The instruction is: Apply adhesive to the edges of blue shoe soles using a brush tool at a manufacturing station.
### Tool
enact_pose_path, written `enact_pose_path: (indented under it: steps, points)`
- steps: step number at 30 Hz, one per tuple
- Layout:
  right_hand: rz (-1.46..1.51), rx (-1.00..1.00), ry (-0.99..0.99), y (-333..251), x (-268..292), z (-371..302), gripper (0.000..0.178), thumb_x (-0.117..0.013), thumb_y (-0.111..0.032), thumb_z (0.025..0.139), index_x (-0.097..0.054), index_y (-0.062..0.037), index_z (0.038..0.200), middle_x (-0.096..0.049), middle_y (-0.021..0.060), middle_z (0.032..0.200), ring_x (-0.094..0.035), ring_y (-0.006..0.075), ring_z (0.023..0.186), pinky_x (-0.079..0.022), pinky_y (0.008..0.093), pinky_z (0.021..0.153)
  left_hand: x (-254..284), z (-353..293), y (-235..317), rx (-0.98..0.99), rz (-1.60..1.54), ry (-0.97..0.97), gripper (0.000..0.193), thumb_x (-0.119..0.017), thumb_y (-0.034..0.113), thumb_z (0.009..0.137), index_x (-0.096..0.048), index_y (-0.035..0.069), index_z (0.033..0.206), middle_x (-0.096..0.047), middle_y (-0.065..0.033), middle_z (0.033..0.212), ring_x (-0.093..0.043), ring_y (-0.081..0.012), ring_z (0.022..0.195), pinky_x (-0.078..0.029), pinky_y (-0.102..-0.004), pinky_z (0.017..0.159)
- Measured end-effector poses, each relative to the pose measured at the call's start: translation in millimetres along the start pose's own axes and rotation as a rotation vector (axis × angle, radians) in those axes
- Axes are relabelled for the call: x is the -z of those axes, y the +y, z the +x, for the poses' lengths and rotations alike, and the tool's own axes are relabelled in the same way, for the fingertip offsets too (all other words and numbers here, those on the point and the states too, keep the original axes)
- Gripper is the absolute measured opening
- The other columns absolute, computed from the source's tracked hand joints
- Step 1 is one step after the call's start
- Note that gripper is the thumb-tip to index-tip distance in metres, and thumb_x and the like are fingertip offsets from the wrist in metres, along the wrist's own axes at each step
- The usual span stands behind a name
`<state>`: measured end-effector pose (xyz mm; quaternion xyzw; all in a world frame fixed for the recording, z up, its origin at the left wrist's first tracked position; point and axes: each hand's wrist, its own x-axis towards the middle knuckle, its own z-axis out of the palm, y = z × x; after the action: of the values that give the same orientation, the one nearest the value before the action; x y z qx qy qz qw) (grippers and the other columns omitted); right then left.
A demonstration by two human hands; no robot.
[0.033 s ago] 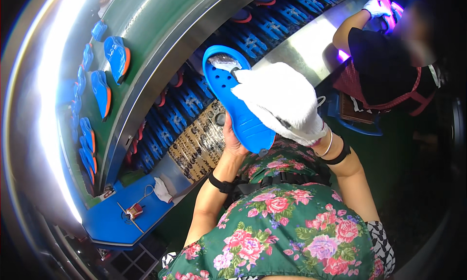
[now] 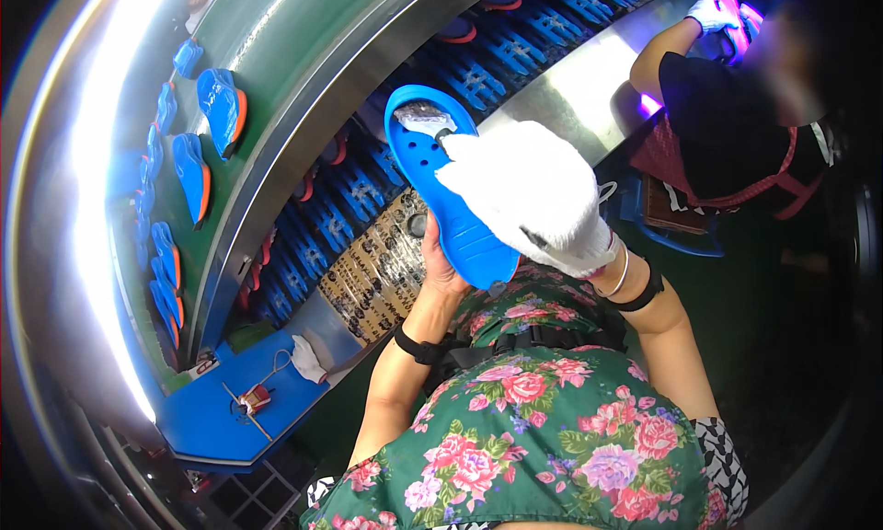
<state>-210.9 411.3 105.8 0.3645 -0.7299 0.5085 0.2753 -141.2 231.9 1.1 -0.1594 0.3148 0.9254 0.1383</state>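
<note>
My bare left hand (image 2: 441,261) grips a blue shoe sole (image 2: 432,180) by its narrow lower end, the thumb along its edge. The sole stands tilted in front of me, with a row of small holes near its wide end and a dark and whitish shiny patch there. My right hand (image 2: 529,194), in a white knit glove, lies over the sole's right side with its fingers drawn together near the patch. A small dark tip (image 2: 442,136) shows at these fingertips; what it belongs to is hidden by the glove.
Left, blue shoe parts with orange edges (image 2: 191,176) stand on a green conveyor belt (image 2: 276,79). Below its metal rim (image 2: 303,130) are rows of blue soles (image 2: 510,51). A blue table (image 2: 230,401) holds a small pot and a white glove (image 2: 307,360). A co-worker (image 2: 727,116) sits at right.
</note>
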Motion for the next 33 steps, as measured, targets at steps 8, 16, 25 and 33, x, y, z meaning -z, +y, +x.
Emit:
enact_pose_path:
  steps: [8, 16, 25, 33]
  points:
    - [0.265, -0.178, 0.004, -2, -7, -21, 0.029, -0.077, -0.005, 0.076, -0.076, -0.0042, 0.105, -0.074, 0.0109, 0.098, -0.071, 0.0263, 0.086, -0.056, 0.0369, 0.077, 16, 2, -7, -0.022, 0.008, -0.046, 0.091, -0.056, 0.069, 0.090, -0.033, 0.011, 0.155, -0.045, -0.0151, 0.153, -0.045, -0.0362, 0.139, -0.034, -0.0557, 0.117]
    - [0.093, -0.097, -0.008, -7, -16, -40, 0.026, -0.078, -0.006, 0.078, -0.078, -0.0072, 0.104, -0.075, 0.0113, 0.108, -0.071, 0.0262, 0.096, -0.055, 0.0383, 0.087, 2, 19, -4, 0.054, -0.129, -0.173, 0.091, -0.061, 0.069, 0.087, -0.040, 0.006, 0.149, -0.051, -0.0180, 0.147, -0.052, -0.0347, 0.132, -0.040, -0.0542, 0.113]
    - [0.086, -0.138, 0.019, 0, -17, -49, 0.029, -0.078, -0.004, 0.077, -0.077, -0.0069, 0.106, -0.075, 0.0114, 0.106, -0.071, 0.0273, 0.092, -0.056, 0.0372, 0.081, -8, 33, 2, -0.046, -0.306, -0.209, 0.097, -0.056, 0.074, 0.087, -0.034, 0.006, 0.152, -0.051, -0.0201, 0.144, -0.052, -0.0387, 0.131, -0.043, -0.0546, 0.110]
    - [0.248, -0.181, 0.056, 11, -14, -51, 0.025, -0.079, -0.003, 0.077, -0.077, -0.0062, 0.102, -0.076, 0.0109, 0.104, -0.073, 0.0239, 0.092, -0.057, 0.0370, 0.081, -14, 45, 16, -0.072, -0.379, -0.293, 0.100, -0.063, 0.073, 0.083, -0.036, 0.004, 0.151, -0.055, -0.0184, 0.140, -0.052, -0.0439, 0.129, -0.043, -0.0598, 0.108]
